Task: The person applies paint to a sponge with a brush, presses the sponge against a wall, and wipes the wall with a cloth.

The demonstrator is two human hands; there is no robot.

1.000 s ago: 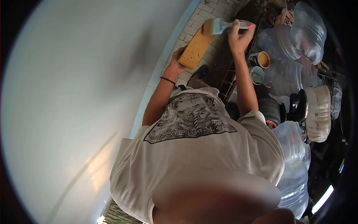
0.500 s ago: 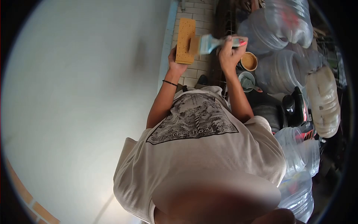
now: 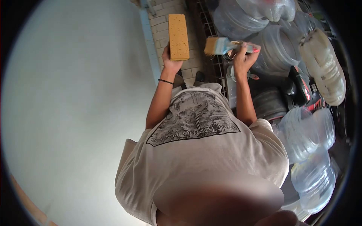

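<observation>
My left hand (image 3: pixel 171 61) grips the lower end of an ochre-yellow, brick-shaped block (image 3: pixel 178 37) with a pitted face, held upright in front of me. A wide paintbrush (image 3: pixel 221 46) is in my right hand (image 3: pixel 244 60), fingers closed round its handle. Its bristles are loaded with ochre paint, point left, and are apart from the block. A paint can (image 3: pixel 227 56) is mostly hidden behind the brush and my right hand. Below it, a small container (image 3: pixel 231 72) is partly covered by my forearm, with the reddish handle tip (image 3: pixel 255 77) of another brush showing.
A pale wall (image 3: pixel 83 94) fills the left side. On the right are several clear plastic jugs (image 3: pixel 275 45), a whitish filled bottle (image 3: pixel 324 67) and a black-and-red object (image 3: pixel 300 87). A wire rack (image 3: pixel 211 30) runs beside the tiled floor (image 3: pixel 160 22).
The brush has moved right, away from the block's face, to beside the paint can, covering much of it. The view has shifted, so the surroundings sit differently in it.
</observation>
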